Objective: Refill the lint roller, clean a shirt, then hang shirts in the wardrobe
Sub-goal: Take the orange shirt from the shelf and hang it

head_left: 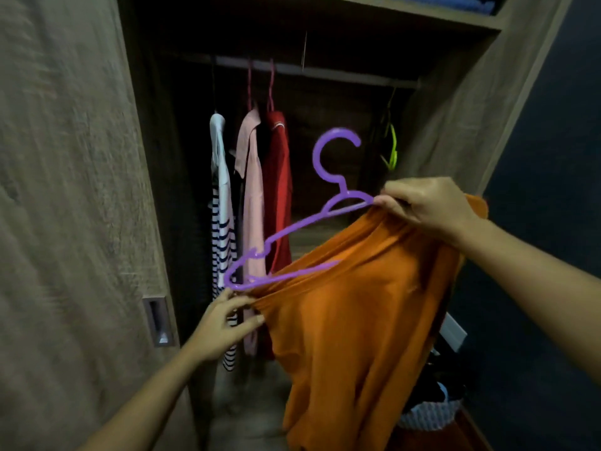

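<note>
An orange shirt [351, 314] hangs in front of the open wardrobe, partly threaded onto a purple plastic hanger [294, 227] that tilts down to the left. My left hand [224, 323] pinches the shirt's fabric at the hanger's lower left end. My right hand [426, 208] grips the shirt's upper edge by the hanger's right shoulder. The hanger's hook [335, 151] points up, free of the wardrobe rail [325, 73]. No lint roller is in view.
On the rail hang a striped white shirt [222, 222], a pink shirt [252, 196] and a red shirt [278, 190] at the left, and a green hanger [392, 148] at the right. A sliding door [71, 190] stands at left. A basket [429, 415] sits low right.
</note>
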